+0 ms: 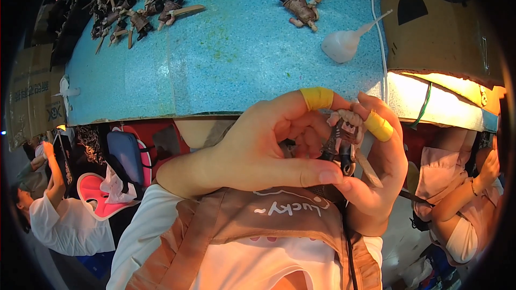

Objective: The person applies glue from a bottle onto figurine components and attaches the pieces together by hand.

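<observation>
Between my two hands, just off the near edge of the table, is a small figurine (346, 131) with a brown-and-pink body, dark boots and a flat tan stick-like piece slanting down from it. My left hand (255, 142) curls around its left side, thumb below and taped forefinger above. My right hand (384, 169) pinches it from the right, its forefinger also wrapped in yellow tape. Fingers cover part of the figurine. One similar figurine (301, 9) lies on the blue tabletop (215, 59), near a white squeeze bottle (341, 45) with a thin spout.
A heap of similar figurines (156, 2) fills the far left of the table. Cardboard (441, 21) stands at the right beside a white cable (378, 32); another cardboard box (35, 91) is at the left. A co-worker (70, 215) sits left, another person (457, 198) right.
</observation>
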Motion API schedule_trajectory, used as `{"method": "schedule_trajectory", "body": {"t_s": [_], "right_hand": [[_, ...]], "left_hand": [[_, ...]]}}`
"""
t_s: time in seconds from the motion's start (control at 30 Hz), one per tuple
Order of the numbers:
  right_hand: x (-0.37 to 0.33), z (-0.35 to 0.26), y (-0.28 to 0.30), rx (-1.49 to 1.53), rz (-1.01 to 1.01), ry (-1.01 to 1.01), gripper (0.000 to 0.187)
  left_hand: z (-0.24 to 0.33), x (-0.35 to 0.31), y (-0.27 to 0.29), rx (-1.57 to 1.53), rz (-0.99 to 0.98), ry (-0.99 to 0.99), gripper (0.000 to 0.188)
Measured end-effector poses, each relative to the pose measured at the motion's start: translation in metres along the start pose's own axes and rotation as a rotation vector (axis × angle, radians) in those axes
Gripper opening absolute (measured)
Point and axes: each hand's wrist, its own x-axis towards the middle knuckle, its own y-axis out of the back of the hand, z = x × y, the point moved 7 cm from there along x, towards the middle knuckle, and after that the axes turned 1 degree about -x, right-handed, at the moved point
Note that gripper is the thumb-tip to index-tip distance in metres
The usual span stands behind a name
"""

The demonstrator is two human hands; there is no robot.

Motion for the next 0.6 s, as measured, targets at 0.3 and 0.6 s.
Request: {"method": "schedule_trajectory", "body": {"t_s": [0.3, 0.6], "right_hand": [[0.001, -0.003, -0.004, -0.061, 0.039, 0.023, 0.071], [-0.001, 0.008, -0.008, 0.223, 0.183, -0.129, 0.075]], "left_hand": [[-0.002, -0.001, 0.001, 0.046, -0.044, 0.034, 0.073], [-0.004, -0.002, 0.001, -0.02, -0.042, -0.016, 0.074]]}}
